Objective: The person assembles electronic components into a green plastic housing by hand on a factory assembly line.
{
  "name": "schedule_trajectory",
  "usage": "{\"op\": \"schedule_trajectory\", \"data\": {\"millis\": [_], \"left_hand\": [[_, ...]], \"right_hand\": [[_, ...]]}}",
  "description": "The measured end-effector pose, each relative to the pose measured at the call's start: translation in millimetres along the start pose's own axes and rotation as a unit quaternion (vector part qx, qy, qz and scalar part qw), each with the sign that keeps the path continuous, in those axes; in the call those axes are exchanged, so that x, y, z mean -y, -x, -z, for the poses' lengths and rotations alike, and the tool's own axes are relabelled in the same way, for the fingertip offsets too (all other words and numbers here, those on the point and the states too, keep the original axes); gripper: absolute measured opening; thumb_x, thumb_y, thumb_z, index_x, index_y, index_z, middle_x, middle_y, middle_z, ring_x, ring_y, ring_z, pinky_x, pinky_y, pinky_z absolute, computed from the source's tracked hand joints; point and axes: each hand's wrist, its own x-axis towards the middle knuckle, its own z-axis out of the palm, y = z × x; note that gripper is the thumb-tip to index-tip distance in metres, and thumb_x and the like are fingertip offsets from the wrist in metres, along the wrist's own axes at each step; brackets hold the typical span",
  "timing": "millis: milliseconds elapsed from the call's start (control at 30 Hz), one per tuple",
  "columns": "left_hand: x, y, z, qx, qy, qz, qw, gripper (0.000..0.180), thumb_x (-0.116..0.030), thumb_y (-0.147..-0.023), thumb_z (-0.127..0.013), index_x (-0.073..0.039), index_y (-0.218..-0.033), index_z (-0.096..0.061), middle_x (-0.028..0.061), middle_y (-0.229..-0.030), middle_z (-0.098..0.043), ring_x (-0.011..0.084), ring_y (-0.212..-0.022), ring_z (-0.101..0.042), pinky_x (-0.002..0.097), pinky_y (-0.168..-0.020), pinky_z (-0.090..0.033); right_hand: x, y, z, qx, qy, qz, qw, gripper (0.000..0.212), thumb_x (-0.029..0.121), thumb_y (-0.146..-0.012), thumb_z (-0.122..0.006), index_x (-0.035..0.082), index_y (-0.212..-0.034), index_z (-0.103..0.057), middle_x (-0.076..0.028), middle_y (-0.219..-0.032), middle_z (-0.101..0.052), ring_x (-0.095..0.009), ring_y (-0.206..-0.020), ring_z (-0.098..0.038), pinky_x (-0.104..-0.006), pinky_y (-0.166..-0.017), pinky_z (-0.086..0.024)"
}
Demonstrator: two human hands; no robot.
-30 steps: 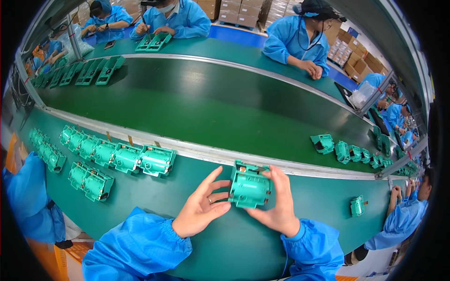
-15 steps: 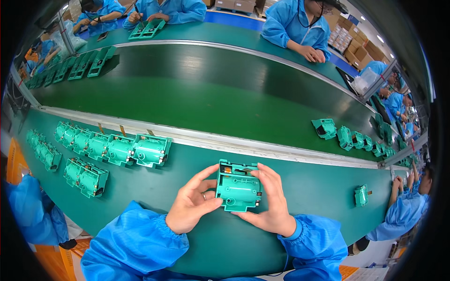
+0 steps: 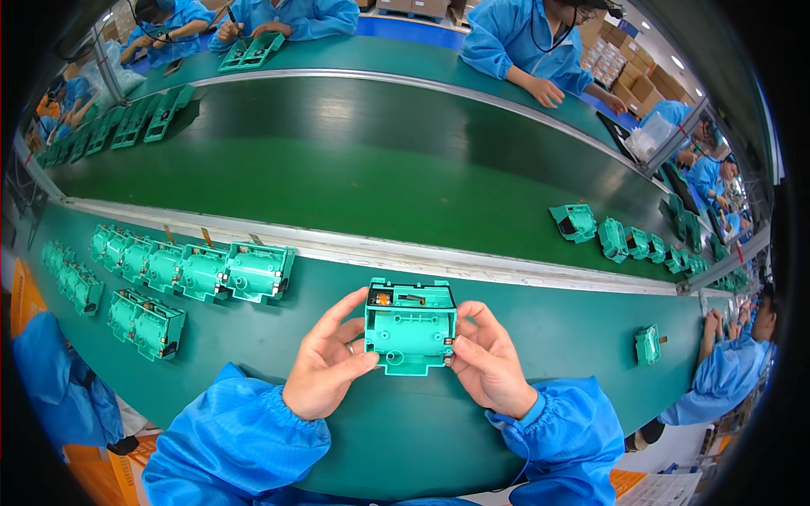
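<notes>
Between my two hands is a green plastic housing [image 3: 411, 333], raised over the green worktop. Its face shows a curved, barrel-like middle, small round bosses and a dark slot along the top with an orange-brown part inside. My left hand [image 3: 325, 358] grips its left side, thumb near the lower left corner and a ring on one finger. At the right side my right hand [image 3: 489, 358] holds it, thumb against the small dark contacts at the lower right edge. The fingertips behind the housing are hidden.
A row of similar green housings [image 3: 257, 271] stands at the left, with a pair [image 3: 145, 325] nearer me. One housing [image 3: 647, 345] lies at the right. Beyond a pale rail [image 3: 354, 253], a dark green belt [image 3: 337, 160] carries more housings. Several people in blue work around.
My right hand has shifted from the top and bottom corners to the housing's right side. The housing has tilted, so its top slot shows more. The view has shifted slightly.
</notes>
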Motion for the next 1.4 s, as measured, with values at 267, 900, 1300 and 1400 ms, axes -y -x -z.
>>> {"op": "schedule_trajectory", "data": {"millis": [267,900,1300,1400], "left_hand": [[2,1,2,0.011,-0.002,-0.001,1.000,0.067,0.009,-0.076,-0.053,-0.004,-0.134,-0.024,0.0173,-0.119,-0.046,0.0232,-0.108,-0.048,0.0356,-0.091,-0.040],[15,3,-6,0.029,-0.283,-0.085,0.955,0.098,-0.008,-0.061,-0.077,-0.003,-0.132,-0.009,0.0163,-0.127,-0.032,0.0250,-0.117,-0.037,0.0390,-0.096,-0.035],[19,14,-6,0.012,-0.427,-0.175,0.887,0.096,-0.012,-0.060,-0.078,0.001,-0.130,-0.014,0.0198,-0.122,-0.036,0.0263,-0.113,-0.042,0.0387,-0.091,-0.038],[19,12,-4,0.019,-0.467,-0.186,0.864,0.098,-0.012,-0.059,-0.078,0.002,-0.131,-0.013,0.0196,-0.123,-0.033,0.0271,-0.114,-0.040,0.0380,-0.090,-0.039]], "right_hand": [[0,-1,-1,0.002,-0.054,-0.047,0.997,0.016,0.004,-0.085,-0.052,0.008,-0.097,-0.044,-0.007,-0.101,-0.052,-0.014,-0.090,-0.051,-0.0296,-0.076,-0.042],[-16,5,-26,0.013,0.098,0.055,0.994,0.060,-0.002,-0.079,-0.058,0.004,-0.128,-0.024,-0.013,-0.115,-0.047,-0.020,-0.105,-0.049,-0.0331,-0.089,-0.041],[-23,10,-19,0.005,0.062,0.035,0.997,0.030,0.002,-0.081,-0.057,0.000,-0.108,-0.044,-0.009,-0.104,-0.053,-0.014,-0.098,-0.051,-0.0292,-0.083,-0.043],[-23,11,-22,-0.002,0.060,0.037,0.998,0.023,0.004,-0.081,-0.058,0.001,-0.101,-0.047,-0.008,-0.102,-0.054,-0.013,-0.096,-0.051,-0.0287,-0.082,-0.043]]}}
